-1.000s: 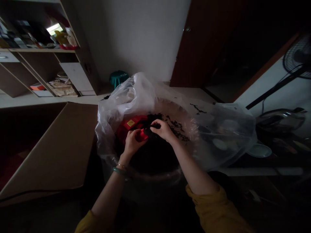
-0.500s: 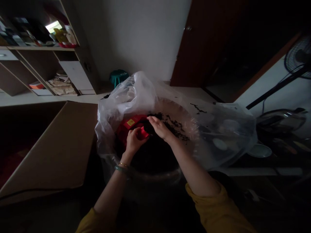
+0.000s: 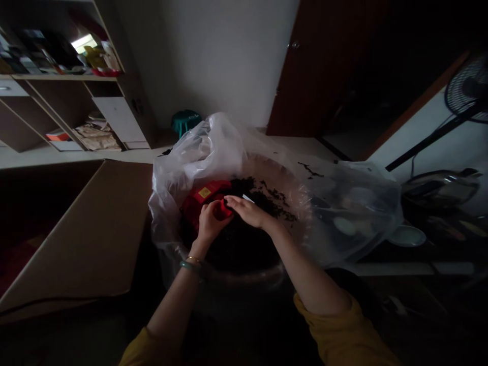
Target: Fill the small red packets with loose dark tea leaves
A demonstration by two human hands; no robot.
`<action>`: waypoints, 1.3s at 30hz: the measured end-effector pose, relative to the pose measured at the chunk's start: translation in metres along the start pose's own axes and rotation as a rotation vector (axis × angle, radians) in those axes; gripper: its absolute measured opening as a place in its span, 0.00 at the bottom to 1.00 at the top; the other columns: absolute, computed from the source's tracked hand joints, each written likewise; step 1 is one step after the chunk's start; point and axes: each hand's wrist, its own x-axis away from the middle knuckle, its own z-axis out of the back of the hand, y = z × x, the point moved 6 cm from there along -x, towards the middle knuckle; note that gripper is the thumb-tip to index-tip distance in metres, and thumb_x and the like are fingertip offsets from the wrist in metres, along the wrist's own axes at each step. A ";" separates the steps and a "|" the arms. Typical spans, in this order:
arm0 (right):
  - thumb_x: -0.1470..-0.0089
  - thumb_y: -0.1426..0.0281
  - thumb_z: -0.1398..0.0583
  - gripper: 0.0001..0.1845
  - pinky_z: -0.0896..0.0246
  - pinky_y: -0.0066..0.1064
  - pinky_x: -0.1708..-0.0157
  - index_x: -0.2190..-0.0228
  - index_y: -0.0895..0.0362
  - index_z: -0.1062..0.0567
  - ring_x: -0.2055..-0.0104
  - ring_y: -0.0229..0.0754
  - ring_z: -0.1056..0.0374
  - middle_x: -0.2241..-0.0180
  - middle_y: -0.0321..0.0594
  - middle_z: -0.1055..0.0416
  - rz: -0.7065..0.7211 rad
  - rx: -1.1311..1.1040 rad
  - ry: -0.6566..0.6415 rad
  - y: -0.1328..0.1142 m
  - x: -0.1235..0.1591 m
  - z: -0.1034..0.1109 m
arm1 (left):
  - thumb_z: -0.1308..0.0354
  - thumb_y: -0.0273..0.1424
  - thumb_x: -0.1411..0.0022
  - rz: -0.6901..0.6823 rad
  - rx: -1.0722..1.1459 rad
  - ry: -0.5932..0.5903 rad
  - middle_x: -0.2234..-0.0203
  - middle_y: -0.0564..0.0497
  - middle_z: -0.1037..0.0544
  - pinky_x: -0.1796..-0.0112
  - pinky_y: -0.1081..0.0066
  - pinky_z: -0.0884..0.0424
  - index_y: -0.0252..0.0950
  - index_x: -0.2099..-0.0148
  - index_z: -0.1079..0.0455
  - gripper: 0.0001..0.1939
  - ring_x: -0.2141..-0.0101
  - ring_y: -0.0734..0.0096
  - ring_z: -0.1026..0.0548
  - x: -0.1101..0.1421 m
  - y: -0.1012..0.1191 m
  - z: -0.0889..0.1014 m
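Note:
My left hand (image 3: 209,222) is shut on a small red packet (image 3: 223,211), held above a wide tub lined with clear plastic (image 3: 244,274). The tub is heaped with dark dried leaves (image 3: 244,249). My right hand (image 3: 247,211) reaches across with its fingertips at the packet's mouth. Whether those fingers pinch anything is hidden. Just behind the left hand lie more red packets with a gold label (image 3: 199,201). A clear plastic bag (image 3: 202,152) spreads around the tub's rim, with stray leaves stuck to it.
A large cardboard box flap (image 3: 76,229) stands to the left. Shelves (image 3: 68,76) rise behind it. A teal stool (image 3: 185,122) stands at the back. On the right are a metal pot (image 3: 438,188), a pale plate (image 3: 407,236) and a fan (image 3: 467,86).
My right hand has moved left, with fingers stretched toward the packet's mouth. A small white bit now shows beyond it. The left hand and packet have barely moved.

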 end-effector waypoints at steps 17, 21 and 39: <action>0.49 0.71 0.40 0.08 0.34 0.34 0.58 0.66 0.55 0.22 0.63 0.42 0.27 0.65 0.41 0.22 0.243 0.182 0.401 0.014 0.018 -0.013 | 0.31 0.32 0.61 -0.022 0.132 0.015 0.60 0.46 0.26 0.56 0.59 0.30 0.36 0.52 0.33 0.30 0.57 0.58 0.28 0.013 0.002 0.006; 0.49 0.69 0.40 0.07 0.33 0.32 0.62 0.70 0.55 0.21 0.67 0.42 0.27 0.69 0.38 0.22 0.141 0.065 0.379 0.028 0.009 0.006 | 0.30 0.41 0.60 0.154 0.355 -0.279 0.68 0.50 0.24 0.64 0.65 0.28 0.34 0.58 0.30 0.27 0.67 0.64 0.26 0.012 -0.002 0.002; 0.53 0.67 0.36 0.10 0.35 0.30 0.67 0.66 0.57 0.21 0.70 0.40 0.29 0.70 0.39 0.23 0.083 0.170 0.334 0.029 0.005 0.001 | 0.29 0.36 0.62 0.124 0.265 -0.182 0.55 0.45 0.24 0.53 0.60 0.29 0.36 0.47 0.36 0.39 0.54 0.57 0.26 0.015 -0.003 0.000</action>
